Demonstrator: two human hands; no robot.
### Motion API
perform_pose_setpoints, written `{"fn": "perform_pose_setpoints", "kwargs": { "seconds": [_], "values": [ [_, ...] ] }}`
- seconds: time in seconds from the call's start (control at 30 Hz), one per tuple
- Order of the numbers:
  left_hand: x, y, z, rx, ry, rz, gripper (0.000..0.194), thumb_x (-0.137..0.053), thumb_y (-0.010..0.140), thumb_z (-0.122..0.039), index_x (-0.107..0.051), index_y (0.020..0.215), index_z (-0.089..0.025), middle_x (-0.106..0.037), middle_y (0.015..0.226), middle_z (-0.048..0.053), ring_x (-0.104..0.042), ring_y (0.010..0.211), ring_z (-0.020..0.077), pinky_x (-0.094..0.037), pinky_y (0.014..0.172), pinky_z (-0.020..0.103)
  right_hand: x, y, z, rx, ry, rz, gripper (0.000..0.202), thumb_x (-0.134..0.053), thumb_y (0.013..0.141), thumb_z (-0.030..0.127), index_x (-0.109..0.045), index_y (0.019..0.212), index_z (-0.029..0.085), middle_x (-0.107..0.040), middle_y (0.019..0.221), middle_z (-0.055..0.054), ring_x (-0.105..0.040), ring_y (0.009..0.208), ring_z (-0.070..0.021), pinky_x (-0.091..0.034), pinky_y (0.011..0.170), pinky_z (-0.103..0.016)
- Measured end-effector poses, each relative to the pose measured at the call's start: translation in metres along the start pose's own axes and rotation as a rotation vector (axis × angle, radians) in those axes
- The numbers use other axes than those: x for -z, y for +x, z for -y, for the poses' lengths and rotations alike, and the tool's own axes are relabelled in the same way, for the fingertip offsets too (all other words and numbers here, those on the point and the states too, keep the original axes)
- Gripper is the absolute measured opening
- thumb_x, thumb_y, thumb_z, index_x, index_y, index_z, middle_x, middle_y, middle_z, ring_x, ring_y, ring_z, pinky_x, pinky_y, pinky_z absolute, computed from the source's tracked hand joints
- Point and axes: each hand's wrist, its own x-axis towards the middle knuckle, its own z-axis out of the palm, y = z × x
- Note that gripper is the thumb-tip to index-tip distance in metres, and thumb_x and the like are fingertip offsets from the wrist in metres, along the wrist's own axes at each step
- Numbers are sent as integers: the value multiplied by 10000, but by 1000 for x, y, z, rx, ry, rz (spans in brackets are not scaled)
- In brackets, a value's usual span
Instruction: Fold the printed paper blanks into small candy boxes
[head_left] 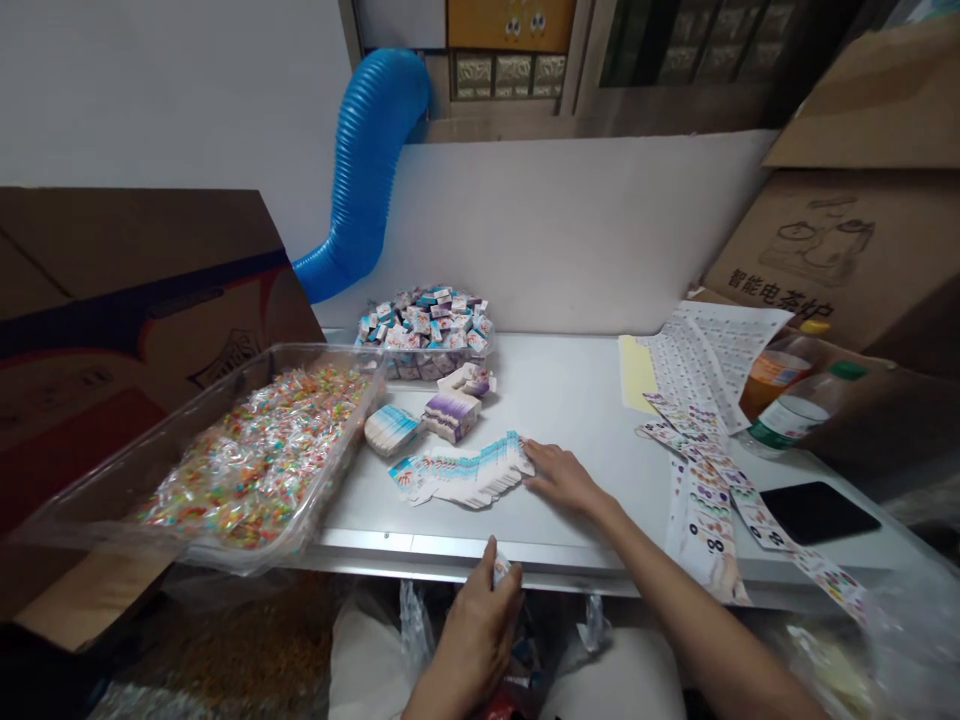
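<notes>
My left hand [480, 615] is closed near the table's front edge, above my lap. Between its thumb and forefinger a small, whitish printed carton [501, 570] partly shows; the fingers hide the rest. On the table my right hand [561, 478] lies with fingers stretched out, touching the right end of a fanned row of flat blue-and-white cartons [465, 472]. Behind that row stand a stack of blue-and-white cartons [391, 430] and a stack of purple-and-white cartons [451, 414]. A few loose purple cartons [469, 380] rest just beyond.
At left, a clear plastic tray [349, 440] holds many small wrapped colourful pieces [262, 460]. A clear tub [420, 368] heaped with small boxes [427, 320] stands behind. At right are printed strips [705, 470], a black phone [817, 512], bottles [795, 415] and cardboard boxes [847, 240].
</notes>
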Motion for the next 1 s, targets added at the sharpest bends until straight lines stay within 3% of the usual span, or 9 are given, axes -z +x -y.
{"fn": "perform_pose_setpoints", "kwargs": {
  "seconds": [0.1, 0.17, 0.27, 0.33, 0.4, 0.5, 0.63, 0.8, 1.0],
  "values": [
    [-4, -7, 2, -37, 100, -11, 396, -508, 843, -181, -491, 1237, -211, -399, 1385, 202, -512, 1185, 286, -496, 902, 431, -1, 5, -5, 41, 0, 18, 249, -498, 869, 288, -647, 1048, 200, -659, 1103, -91, -566, 960, -220, -382, 847, -339],
    [-2, -6, 2, -43, 143, -44, 458, -555, 837, -262, -449, 1279, -215, -391, 1394, 190, -487, 1201, 308, -480, 916, 481, 2, 0, 0, 33, -7, -15, 250, -441, 899, 269, -667, 956, 178, -689, 958, -96, -575, 890, -214, -376, 829, -337],
    [6, 8, -1, -21, 157, -182, 562, -543, 852, -281, -323, 1360, -184, -368, 1409, 186, -429, 1247, 300, -449, 953, 488, 13, -16, 23, -30, -1, -167, 325, -349, 929, 252, -630, 1046, 140, -655, 1036, -139, -544, 985, -240, -343, 882, -368],
    [12, 25, -3, 10, 165, -310, 641, -535, 856, -256, -216, 1399, -136, -322, 1426, 210, -359, 1295, 305, -412, 986, 494, 21, -29, 46, -74, 141, -289, 329, -352, 928, 286, -627, 1048, 151, -650, 1055, -119, -549, 989, -234, -365, 868, -342],
    [18, 43, -5, 44, 168, -387, 737, -566, 835, -270, -142, 1412, -95, -277, 1439, 234, -287, 1330, 329, -364, 1015, 522, 27, -42, 70, -89, 430, -243, 289, -403, 910, 329, -653, 942, 188, -677, 908, -49, -588, 847, -197, -416, 756, -284],
    [24, 60, -4, -41, 173, -337, 658, -514, 832, -154, -180, 1397, -118, -416, 1362, 195, -378, 1281, 294, -350, 1027, 528, 29, -52, 92, -136, 729, -100, 255, -460, 876, 353, -642, 842, 178, -631, 736, -5, -562, 697, -156, -414, 642, -247],
    [27, 60, -2, -65, 149, -261, 602, -510, 796, -114, -266, 1346, -102, -434, 1345, 202, -412, 1247, 301, -396, 992, 528, 23, -50, 90, -187, 896, -2, 170, -552, 803, 328, -596, 823, 165, -537, 621, 34, -468, 563, -111, -346, 532, -217],
    [28, 53, -2, -86, 174, -185, 482, -482, 751, -69, -405, 1225, -113, -519, 1257, 193, -496, 1163, 290, -380, 995, 561, 18, -44, 85, -196, 774, 99, 193, -581, 717, 230, -608, 898, 169, -380, 509, 87, -346, 492, -92, -267, 485, -208],
    [15, 49, 2, -93, 153, -209, 511, -422, 769, -55, -353, 1273, -96, -522, 1246, 203, -495, 1173, 291, -413, 970, 553, 23, -41, 89, -126, 526, 70, 95, -511, 686, 159, -603, 661, 159, -506, 587, 42, -423, 574, -105, -295, 531, -211]
  ]
}}
